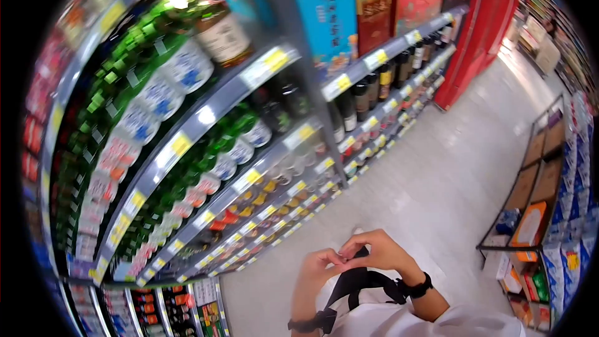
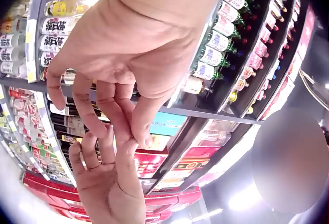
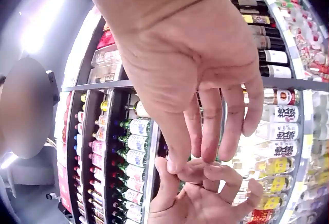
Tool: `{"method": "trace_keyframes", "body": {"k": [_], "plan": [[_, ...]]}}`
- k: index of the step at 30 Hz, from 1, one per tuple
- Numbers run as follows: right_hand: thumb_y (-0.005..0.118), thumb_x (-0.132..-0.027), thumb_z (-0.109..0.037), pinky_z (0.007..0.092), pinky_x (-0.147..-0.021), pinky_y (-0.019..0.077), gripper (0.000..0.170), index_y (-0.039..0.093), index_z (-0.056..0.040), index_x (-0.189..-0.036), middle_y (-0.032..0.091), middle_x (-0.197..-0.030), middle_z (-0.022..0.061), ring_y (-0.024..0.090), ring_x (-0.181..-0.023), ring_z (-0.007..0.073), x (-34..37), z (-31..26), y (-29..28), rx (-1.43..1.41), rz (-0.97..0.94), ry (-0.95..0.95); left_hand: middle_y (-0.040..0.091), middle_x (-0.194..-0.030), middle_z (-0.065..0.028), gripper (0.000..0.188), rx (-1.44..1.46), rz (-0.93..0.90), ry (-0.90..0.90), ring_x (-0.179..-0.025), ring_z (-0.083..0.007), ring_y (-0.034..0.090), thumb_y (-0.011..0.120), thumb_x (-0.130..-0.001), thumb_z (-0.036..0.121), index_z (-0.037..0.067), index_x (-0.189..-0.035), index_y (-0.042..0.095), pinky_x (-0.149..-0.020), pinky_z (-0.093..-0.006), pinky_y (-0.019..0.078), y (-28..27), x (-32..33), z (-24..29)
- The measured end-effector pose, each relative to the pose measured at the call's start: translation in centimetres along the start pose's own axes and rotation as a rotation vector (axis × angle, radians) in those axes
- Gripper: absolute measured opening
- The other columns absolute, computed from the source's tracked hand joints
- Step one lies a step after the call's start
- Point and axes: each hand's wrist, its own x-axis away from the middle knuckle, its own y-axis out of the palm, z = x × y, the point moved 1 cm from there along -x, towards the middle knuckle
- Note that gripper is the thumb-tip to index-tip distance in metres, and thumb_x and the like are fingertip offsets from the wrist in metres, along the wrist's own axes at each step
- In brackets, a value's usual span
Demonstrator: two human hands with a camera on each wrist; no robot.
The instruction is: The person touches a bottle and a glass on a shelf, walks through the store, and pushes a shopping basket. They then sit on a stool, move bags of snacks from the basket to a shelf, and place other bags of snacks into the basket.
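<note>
The left hand (image 1: 321, 268) and right hand (image 1: 377, 253) touch each other at the thumbs and fingertips, both half-open with fingers loosely bent, just above a black strap (image 1: 355, 284) and in front of a white shirt (image 1: 474, 321). Beside them, a shelf (image 1: 206, 114) carries rows of labelled green bottles (image 1: 162, 97), their contents hard to make out. Farther along stands a blue box (image 1: 327, 19), while a rack (image 1: 480, 248) opposite holds brown cartons (image 1: 523, 188).

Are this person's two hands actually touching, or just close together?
Touching. The right wrist view shows it: fingertips of the right hand rest against fingertips of the left hand, with no gap where they meet.
</note>
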Motion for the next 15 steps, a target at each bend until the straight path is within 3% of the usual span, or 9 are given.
{"method": "trace_keyframes", "body": {"k": [2, 4, 6, 7, 9, 15], "plan": [[0.082, -0.074, -0.009, 0.0271, -0.077, 0.0517, 0.025, 0.072, -0.0021, -0.097, 0.072, -0.087, 0.0057, 0.068, -0.081, 0.0144, -1.6, -0.2, -1.8, 0.017, -0.001, -0.081, 0.067, -0.083, -0.0047, 0.014, -0.04, 0.03, 0.025, -0.084, -0.0126, 0.062, 0.076, -0.077, -0.001, 0.001, -0.074, 0.063, -0.08, -0.0269, 0.0469, -0.4, -2.3, -0.1], [0.082, -0.075, -0.009, 0.0274, -0.077, 0.0521, 0.025, 0.072, -0.0021, -0.097, 0.072, -0.087, 0.0051, 0.068, -0.081, 0.0143, -2.6, -0.5, -3.4, -0.003, 0.016, -0.028, 0.065, -0.084, -0.0031, 0.018, 0.005, -0.003, 0.022, -0.08, -0.0113, 0.061, 0.074, -0.078, -0.001, 0.004, -0.073, 0.058, -0.078, -0.0254, 0.0488, -0.3, -4.9, 0.5], [0.08, -0.077, -0.009, 0.028, -0.079, 0.0525, 0.023, 0.072, -0.0023, -0.098, 0.072, -0.087, 0.0055, 0.068, -0.082, 0.0133, -3.5, -0.5, -5.5, -0.027, 0.049, 0.018, 0.065, -0.083, -0.0035, 0.012, 0.035, -0.046, 0.047, -0.079, -0.0111, 0.061, 0.072, -0.08, 0.0, 0.001, -0.077, 0.061, -0.076, -0.0242, 0.0475, 0.0, -7.9, 0.2], [0.076, -0.081, -0.015, 0.0294, -0.077, 0.0506, 0.021, 0.07, -0.0019, -0.095, 0.071, -0.085, 0.0082, 0.067, -0.079, 0.0178, -3.6, 0.1, -6.3, -0.014, 0.078, -0.006, 0.065, -0.083, -0.0035, 0.012, 0.055, -0.066, 0.052, -0.079, -0.0111, 0.061, 0.072, -0.08, 0.0, 0.001, -0.077, 0.061, -0.076, -0.0242, 0.0475, 0.3, -9.7, 0.2], [0.076, -0.082, -0.012, 0.0291, -0.079, 0.0516, 0.02, 0.07, -0.0018, -0.097, 0.072, -0.086, 0.0068, 0.068, -0.081, 0.0163, -2.9, 0.1, -8.4, 0.028, 0.136, 0.051, 0.065, -0.082, -0.0038, 0.005, -0.02, -0.104, 0.019, -0.08, -0.0108, 0.061, 0.068, -0.085, 0.0, -0.001, -0.082, 0.064, -0.078, -0.0235, 0.0467, 1.4, -12.3, 0.0], [0.074, -0.084, -0.007, 0.0282, -0.08, 0.0524, 0.021, 0.068, -0.0018, -0.102, 0.073, -0.088, 0.0071, 0.07, -0.083, 0.0149, 3.1, -1.0, -14.3, -0.047, 0.486, 0.086, 0.059, -0.073, -0.0014, 0.021, -0.141, -0.386, -0.02, -0.075, -0.0079, 0.054, 0.057, -0.095, 0.015, 0.001, -0.079, 0.061, -0.07, -0.0236, 0.0413, 10.4, -18.7, 1.9]]}}
